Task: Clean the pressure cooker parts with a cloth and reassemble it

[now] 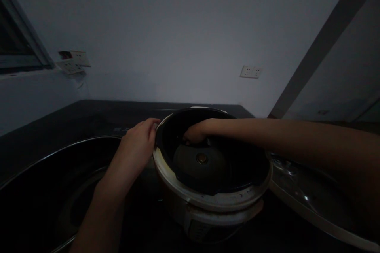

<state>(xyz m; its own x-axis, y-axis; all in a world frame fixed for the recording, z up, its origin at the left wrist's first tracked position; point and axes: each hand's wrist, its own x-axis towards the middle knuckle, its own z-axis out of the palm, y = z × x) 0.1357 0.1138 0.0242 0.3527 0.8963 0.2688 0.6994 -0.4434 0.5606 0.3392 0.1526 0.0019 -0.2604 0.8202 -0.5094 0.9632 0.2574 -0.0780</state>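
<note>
An electric pressure cooker (190, 201) stands on the dark counter with its top off. Its inside is exposed, showing a round heating plate (190, 166) with a small brass-coloured button in the centre. My left hand (141, 138) grips the cooker's rim at the left, the fingertips partly hidden by the rim. Reaching in from the right, my right hand (196, 132) is inside the cooker, near the back left of its wall. Its fingers are curled and closed. Whatever they hold, if anything, is too dark to make out.
A large dark pan (97, 139) stands at the left, close to my left forearm. On the right lies a lid with a pale rim (320, 221), partly under my right arm. The white wall (178, 39) behind carries wall sockets (251, 72).
</note>
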